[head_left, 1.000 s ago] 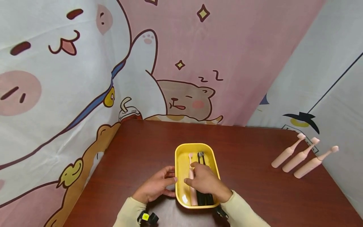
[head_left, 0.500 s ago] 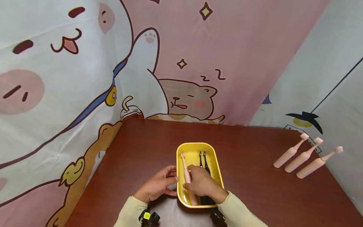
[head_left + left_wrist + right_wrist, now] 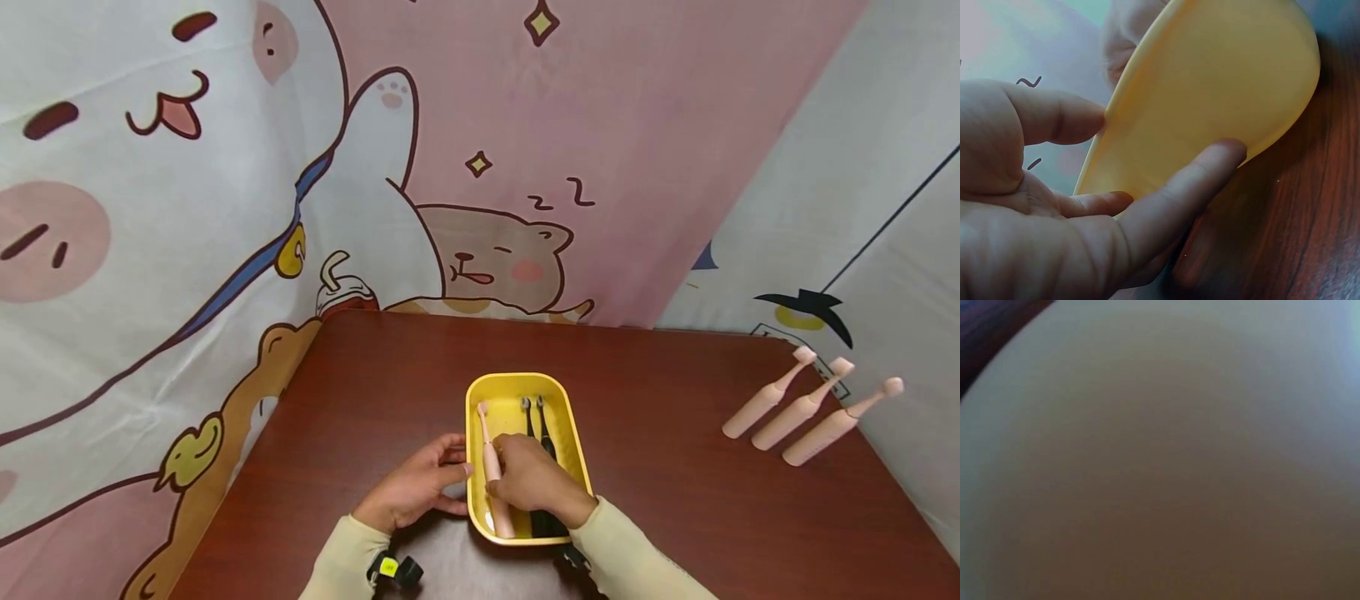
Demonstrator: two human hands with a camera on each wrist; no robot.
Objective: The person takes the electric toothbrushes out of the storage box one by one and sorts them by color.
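Note:
A yellow tray with raised walls sits at the front middle of the table in the head view. In it, along the left wall, lies a pink electric toothbrush, its head toward the far end. My right hand pinches its handle between thumb and fingers. Two black electric toothbrushes lie to the right, partly under that hand. My left hand rests fingertips and thumb against the tray's left side; in the left wrist view, straight fingers touch the yellow outer wall. The right wrist view is a pale blur.
Three pink electric toothbrushes stand upright at the right side of the dark red-brown table. A printed cartoon cloth hangs behind the table and along its left side. A black wrist device is on the left sleeve.
The pink toothbrush in the tray has shifted left, away from the black ones, to the left wall, with my right hand on it. The left hand stays at the tray's side.

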